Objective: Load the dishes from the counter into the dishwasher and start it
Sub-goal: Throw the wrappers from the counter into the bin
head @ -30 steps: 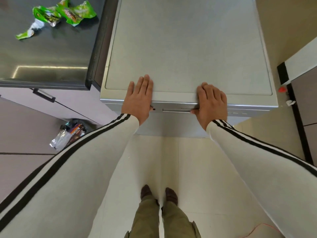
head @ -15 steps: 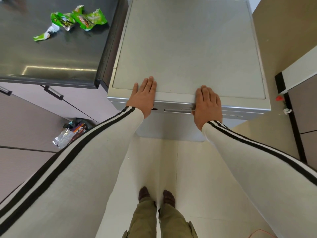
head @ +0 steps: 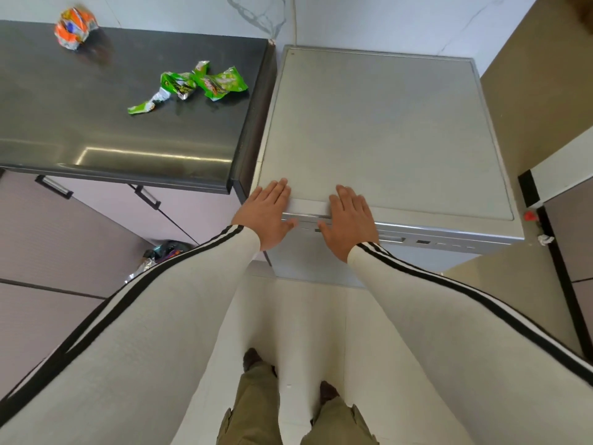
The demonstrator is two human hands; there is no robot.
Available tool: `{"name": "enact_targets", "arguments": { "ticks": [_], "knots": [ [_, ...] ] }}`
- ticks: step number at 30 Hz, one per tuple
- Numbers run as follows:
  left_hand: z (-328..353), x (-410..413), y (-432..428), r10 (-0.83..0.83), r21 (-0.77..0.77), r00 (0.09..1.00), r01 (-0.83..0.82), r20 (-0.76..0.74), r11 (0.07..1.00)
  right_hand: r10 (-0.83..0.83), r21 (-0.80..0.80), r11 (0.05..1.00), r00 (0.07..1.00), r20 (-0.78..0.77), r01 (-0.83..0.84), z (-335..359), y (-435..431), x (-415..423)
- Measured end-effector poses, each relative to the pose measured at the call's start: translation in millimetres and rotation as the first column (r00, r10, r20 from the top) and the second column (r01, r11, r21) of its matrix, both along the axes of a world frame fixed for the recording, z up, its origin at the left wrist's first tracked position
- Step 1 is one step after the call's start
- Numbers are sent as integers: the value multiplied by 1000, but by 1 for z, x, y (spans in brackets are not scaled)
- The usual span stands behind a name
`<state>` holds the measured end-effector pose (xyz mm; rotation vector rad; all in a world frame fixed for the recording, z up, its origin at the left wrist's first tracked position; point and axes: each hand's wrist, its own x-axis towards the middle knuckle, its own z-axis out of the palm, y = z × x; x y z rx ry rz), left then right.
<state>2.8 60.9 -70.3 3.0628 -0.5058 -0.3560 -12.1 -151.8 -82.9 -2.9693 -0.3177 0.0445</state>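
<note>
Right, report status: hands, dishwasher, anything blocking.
Open left hand and right hand flat on dishwasher front edge. Its door shut. Just wrappers on counter; no dishes visible.

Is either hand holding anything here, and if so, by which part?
Nothing is held. The left hand and right hand lie flat, fingers straight, on the front edge of the silver box-shaped metal dishwasher, thumbs at its front panel.

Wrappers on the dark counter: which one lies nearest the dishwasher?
The rightmost green wrapper, close to the counter edge beside the dishwasher; the orange wrapper lies far off at the back left.
</note>
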Motion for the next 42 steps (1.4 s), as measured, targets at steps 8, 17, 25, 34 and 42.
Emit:
{"name": "enact_targets", "arguments": {
  "ticks": [8,17,25,34,42],
  "knots": [
    [34,30,121,74,2,991,-75,116,997,-32,57,998,999,43,29,33,121,39],
    [54,109,231,231,-17,962,-231,143,973,34,78,996,995,95,-41,62,229,143],
    [45,216,291,337,-19,930,-338,145,941,10,66,998,1000,17,-11,53,288,283],
    [42,312,312,230,-76,971,-225,61,971,-50,-29,999,963,-266,44,32,309,376],
    [29,327,307,240,-121,965,-251,-101,960,26,-9,1000,984,-175,-28,34,312,365]
  ]
}}
